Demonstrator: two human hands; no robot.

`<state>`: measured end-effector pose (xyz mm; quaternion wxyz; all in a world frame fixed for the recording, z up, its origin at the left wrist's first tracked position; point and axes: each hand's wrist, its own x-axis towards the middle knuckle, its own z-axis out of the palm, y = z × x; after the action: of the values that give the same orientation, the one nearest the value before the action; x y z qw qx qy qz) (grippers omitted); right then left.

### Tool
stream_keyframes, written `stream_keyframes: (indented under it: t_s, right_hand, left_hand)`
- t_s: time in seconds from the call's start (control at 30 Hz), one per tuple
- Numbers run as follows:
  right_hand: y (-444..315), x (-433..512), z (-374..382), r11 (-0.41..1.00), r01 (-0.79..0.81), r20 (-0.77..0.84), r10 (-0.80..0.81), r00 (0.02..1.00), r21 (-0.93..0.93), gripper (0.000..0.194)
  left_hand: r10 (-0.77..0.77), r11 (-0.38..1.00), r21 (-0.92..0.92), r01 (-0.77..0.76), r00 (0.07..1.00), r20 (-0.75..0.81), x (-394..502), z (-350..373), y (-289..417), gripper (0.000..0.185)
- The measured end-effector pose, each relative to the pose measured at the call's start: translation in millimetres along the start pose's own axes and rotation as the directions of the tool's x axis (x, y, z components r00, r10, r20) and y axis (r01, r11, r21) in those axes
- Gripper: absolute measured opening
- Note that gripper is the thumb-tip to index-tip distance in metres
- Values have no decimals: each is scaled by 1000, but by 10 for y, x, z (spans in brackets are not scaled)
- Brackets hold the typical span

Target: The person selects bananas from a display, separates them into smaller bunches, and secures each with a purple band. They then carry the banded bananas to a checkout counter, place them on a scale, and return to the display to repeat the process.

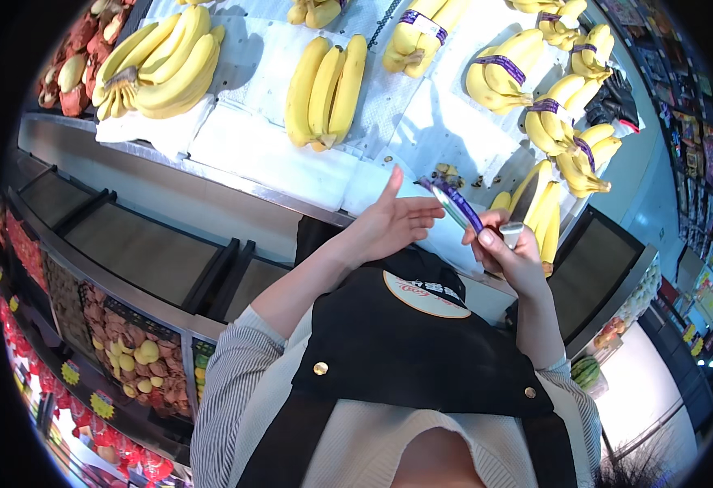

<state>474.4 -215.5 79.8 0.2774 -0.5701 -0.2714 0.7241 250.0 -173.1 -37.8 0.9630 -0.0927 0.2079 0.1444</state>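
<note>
My right hand [506, 247] holds a knife [530, 194] with a pale handle, its blade pointing away from me, and pinches a purple printed band [461, 204] between thumb and fingers. Just left of the band, my left hand [393, 222] is empty with its fingers spread. Beyond the hands, an unbanded bunch of bananas [332, 91] lies on the white-lined display table [265, 155]. Another bunch of bananas [548, 222] rests beside and partly behind my right hand and the knife. Cut banana stem pieces [448, 174] lie on the liner past the band.
A large banana hand [167, 67] sits at the table's left. Several banded bunches [506, 70] stand at the right, near black gloves [615, 100]. The table's metal edge [259, 186] runs before me. Fruit in brown wrapping [143, 348] fills a lower bin at left; a watermelon [587, 373] is at right.
</note>
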Motion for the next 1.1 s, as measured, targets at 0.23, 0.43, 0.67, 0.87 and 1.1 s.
stream_keyframes:
  t_s: [0.23,0.43,0.67,0.87,1.1]
  right_hand:
    - [91,-173,-74,999,-23,38,24,999,-24,17]
    - [26,-70,-69,996,-71,122,77,990,-50,16]
    - [-200,315,81,960,83,129,-50,990,-268,22]
    - [-401,1299,322,802,191,34,-209,977,-565,25]
    - [-369,1888,229,725,154,52,-161,986,-671,31]
  left_hand:
    - [310,945,105,-309,951,5,74,47,-31,52]
    - [420,903,176,-392,891,-170,-100,119,70,31]
    - [848,523,675,-520,393,-355,-442,313,571,20]
    - [983,155,899,-409,-23,-180,-547,-239,1578,16]
    - [914,398,824,-404,92,-396,-267,-793,1778,15]
